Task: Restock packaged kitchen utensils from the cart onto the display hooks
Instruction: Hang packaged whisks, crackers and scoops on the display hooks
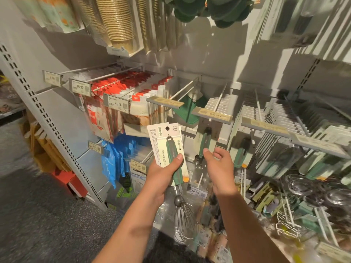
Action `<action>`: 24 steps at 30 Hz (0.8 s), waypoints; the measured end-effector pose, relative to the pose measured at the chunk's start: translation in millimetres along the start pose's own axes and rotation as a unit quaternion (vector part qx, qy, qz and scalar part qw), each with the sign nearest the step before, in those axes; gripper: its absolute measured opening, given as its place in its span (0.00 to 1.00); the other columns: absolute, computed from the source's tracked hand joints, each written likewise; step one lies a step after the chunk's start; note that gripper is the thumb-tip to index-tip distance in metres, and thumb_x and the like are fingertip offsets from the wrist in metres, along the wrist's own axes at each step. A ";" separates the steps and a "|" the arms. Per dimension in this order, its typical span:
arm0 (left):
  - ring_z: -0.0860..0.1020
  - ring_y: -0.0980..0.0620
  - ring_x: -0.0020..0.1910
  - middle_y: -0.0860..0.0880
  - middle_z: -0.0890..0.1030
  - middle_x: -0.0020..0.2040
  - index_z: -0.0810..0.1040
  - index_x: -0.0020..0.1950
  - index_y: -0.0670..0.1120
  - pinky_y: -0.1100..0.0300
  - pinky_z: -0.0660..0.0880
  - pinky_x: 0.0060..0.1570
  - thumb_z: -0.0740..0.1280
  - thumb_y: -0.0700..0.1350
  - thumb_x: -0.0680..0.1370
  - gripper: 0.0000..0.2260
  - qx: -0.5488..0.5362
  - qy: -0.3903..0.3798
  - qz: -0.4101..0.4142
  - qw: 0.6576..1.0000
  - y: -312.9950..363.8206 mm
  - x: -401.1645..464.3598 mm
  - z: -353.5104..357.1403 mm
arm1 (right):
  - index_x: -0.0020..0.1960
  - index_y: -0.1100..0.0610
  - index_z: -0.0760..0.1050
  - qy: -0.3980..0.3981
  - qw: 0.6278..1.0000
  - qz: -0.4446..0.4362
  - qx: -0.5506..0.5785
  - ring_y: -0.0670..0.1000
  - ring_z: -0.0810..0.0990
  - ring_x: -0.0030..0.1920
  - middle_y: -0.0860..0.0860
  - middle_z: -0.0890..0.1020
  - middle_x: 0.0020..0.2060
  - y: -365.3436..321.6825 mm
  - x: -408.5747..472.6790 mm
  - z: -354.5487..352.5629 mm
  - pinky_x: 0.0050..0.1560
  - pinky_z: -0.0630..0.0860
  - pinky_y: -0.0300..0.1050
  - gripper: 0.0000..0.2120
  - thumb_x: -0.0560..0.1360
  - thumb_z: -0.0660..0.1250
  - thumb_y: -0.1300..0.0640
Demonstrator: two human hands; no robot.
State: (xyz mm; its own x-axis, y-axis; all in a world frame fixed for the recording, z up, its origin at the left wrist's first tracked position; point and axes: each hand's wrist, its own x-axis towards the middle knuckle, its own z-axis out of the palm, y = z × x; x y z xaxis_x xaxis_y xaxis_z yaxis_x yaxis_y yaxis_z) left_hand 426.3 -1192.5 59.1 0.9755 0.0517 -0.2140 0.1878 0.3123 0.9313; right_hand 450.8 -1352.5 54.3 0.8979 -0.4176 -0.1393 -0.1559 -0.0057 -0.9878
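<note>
My left hand [163, 172] grips a packaged whisk [167, 147]: a pale card with a hang hole at the top, a green handle and wire loops hanging below my wrist. My right hand [218, 164] is raised beside it, fingers loosely curled, holding nothing, just below a green-handled utensil [206, 143] that hangs from a display hook [218, 100]. To the left of that, another white hook [182, 90] sticks out with only a green item far back on it. More carded utensils [245, 149] hang on hooks to the right.
Price tags [117, 104] front the hooks. Red and white packets [133, 88] fill the hooks on the left, blue packs [112, 160] hang below. Stacked gold paper cups [117, 21] hang above. Lower right hooks carry metal strainers [302, 185]. Grey carpet floor [38, 215] lies at left.
</note>
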 end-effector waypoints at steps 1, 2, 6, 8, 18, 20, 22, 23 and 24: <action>0.84 0.61 0.49 0.56 0.86 0.54 0.81 0.59 0.54 0.63 0.80 0.47 0.75 0.47 0.78 0.11 0.000 0.000 -0.005 1.000 -0.3 0.2 0.2 | 0.70 0.56 0.73 -0.014 1.000 -0.002 -0.005 0.49 0.78 0.59 0.48 0.78 0.59 -0.8 -5.8 -0.1 0.64 0.74 0.48 0.21 0.80 0.70 0.49; 0.84 0.60 0.50 0.56 0.87 0.54 0.81 0.58 0.54 0.61 0.80 0.49 0.74 0.48 0.78 0.10 0.001 -0.001 -0.011 1.000 -0.3 0.2 0.7 | 0.66 0.56 0.76 -0.040 0.999 0.001 -0.007 0.48 0.80 0.55 0.48 0.81 0.56 -2.5 -12.5 0.1 0.61 0.77 0.48 0.17 0.81 0.70 0.50; 0.86 0.50 0.53 0.51 0.88 0.53 0.82 0.61 0.51 0.50 0.83 0.55 0.72 0.48 0.80 0.09 0.002 0.000 -0.029 1.000 -2.0 2.2 1.4 | 0.56 0.52 0.80 -0.148 0.989 0.014 -0.006 0.46 0.82 0.43 0.49 0.84 0.45 -2.5 -33.2 3.8 0.46 0.78 0.45 0.06 0.80 0.71 0.53; 0.87 0.51 0.50 0.50 0.88 0.53 0.81 0.64 0.49 0.53 0.84 0.49 0.70 0.48 0.81 0.12 -0.005 0.001 -0.036 0.999 -2.2 0.7 2.1 | 0.57 0.53 0.80 -0.175 0.984 0.024 -0.011 0.48 0.82 0.45 0.52 0.85 0.50 1.4 -39.9 7.3 0.45 0.79 0.46 0.08 0.79 0.72 0.53; 0.87 0.53 0.40 0.50 0.89 0.48 0.80 0.64 0.52 0.61 0.79 0.29 0.61 0.58 0.84 0.16 0.003 -0.018 -0.090 0.996 -4.2 -6.8 -0.3 | 0.63 0.57 0.75 -0.178 0.983 0.041 -0.014 0.44 0.85 0.37 0.55 0.86 0.51 14.0 -56.6 17.5 0.31 0.74 0.32 0.15 0.78 0.73 0.60; 0.87 0.53 0.42 0.50 0.88 0.51 0.79 0.68 0.52 0.62 0.80 0.30 0.60 0.61 0.83 0.20 0.009 -0.020 -0.102 0.995 -4.5 -8.3 -2.9 | 0.62 0.57 0.75 -0.190 0.980 0.049 -0.003 0.43 0.85 0.36 0.56 0.87 0.49 15.6 -58.3 15.3 0.31 0.75 0.33 0.13 0.79 0.71 0.62; 0.87 0.55 0.44 0.51 0.88 0.54 0.77 0.68 0.54 0.64 0.79 0.30 0.59 0.62 0.83 0.20 0.025 -0.020 -0.104 0.994 -4.9 -10.7 -4.8 | 0.62 0.57 0.73 -0.192 0.979 0.067 0.028 0.46 0.86 0.39 0.58 0.87 0.49 18.7 -59.0 13.3 0.34 0.78 0.36 0.13 0.80 0.70 0.63; 0.87 0.54 0.46 0.51 0.87 0.55 0.77 0.69 0.55 0.65 0.79 0.31 0.59 0.62 0.83 0.19 0.033 -0.020 -0.101 0.994 -5.1 -12.1 -5.1 | 0.62 0.58 0.73 -0.194 0.977 0.076 0.047 0.49 0.87 0.42 0.58 0.87 0.50 20.9 -59.1 12.7 0.37 0.80 0.40 0.13 0.80 0.70 0.63; 0.86 0.54 0.48 0.51 0.87 0.56 0.76 0.69 0.56 0.65 0.79 0.31 0.60 0.61 0.84 0.18 0.040 -0.020 -0.095 0.995 -5.3 -13.7 -5.2 | 0.63 0.58 0.72 -0.194 0.976 0.082 0.061 0.53 0.88 0.45 0.58 0.87 0.50 24.4 -59.1 11.8 0.41 0.82 0.44 0.14 0.79 0.70 0.64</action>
State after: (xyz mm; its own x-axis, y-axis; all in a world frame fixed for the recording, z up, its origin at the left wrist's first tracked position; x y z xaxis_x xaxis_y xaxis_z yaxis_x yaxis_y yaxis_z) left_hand 411.3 -1189.9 55.6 0.9251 -0.0387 -0.3777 0.3757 0.2367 0.8960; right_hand 398.7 -1317.3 37.7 0.9571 -0.0283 -0.2885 -0.2812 0.1509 -0.9477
